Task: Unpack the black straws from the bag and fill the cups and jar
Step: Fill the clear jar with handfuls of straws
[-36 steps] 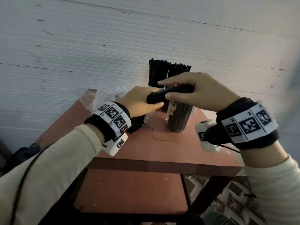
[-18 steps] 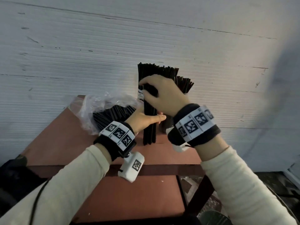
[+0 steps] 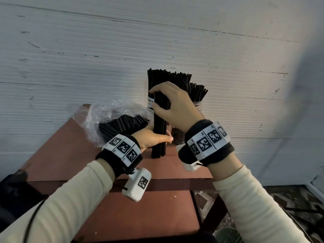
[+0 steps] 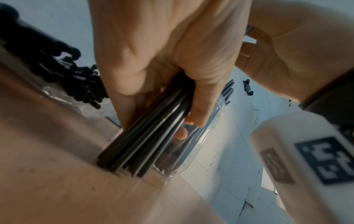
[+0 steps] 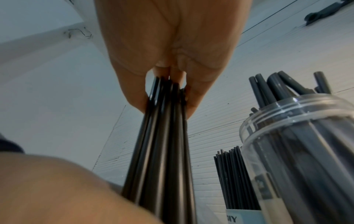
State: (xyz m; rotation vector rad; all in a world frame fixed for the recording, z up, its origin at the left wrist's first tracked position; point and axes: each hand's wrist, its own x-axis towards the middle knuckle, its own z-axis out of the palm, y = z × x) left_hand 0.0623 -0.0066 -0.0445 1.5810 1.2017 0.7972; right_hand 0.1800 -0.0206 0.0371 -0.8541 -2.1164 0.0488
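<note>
A bundle of black straws (image 3: 159, 137) stands upright with its lower ends on the red-brown table (image 3: 70, 151). My right hand (image 3: 166, 104) grips its upper part from above; in the right wrist view the fingers (image 5: 193, 100) pinch the bundle (image 5: 164, 151). My left hand (image 3: 154, 137) curls round the lower part, its fingers (image 4: 201, 109) wrapped on the bundle (image 4: 149, 136). Behind stand a labelled cup (image 3: 150, 102) full of straws and a clear jar (image 3: 197, 106) holding straws. The clear plastic bag (image 3: 98, 116) with more straws (image 3: 122, 125) lies to the left.
A white ribbed wall (image 3: 87, 58) rises right behind the table. A lower shelf (image 3: 140, 211) sits under the tabletop. The jar (image 5: 298, 144) stands close to the right of the bundle, the cup (image 5: 241, 216) behind it. The near table strip (image 3: 175, 165) is bare.
The bundle, held level between both hands a second ago, was turned upright and stood on the table. Over the last half second the hands barely moved.
</note>
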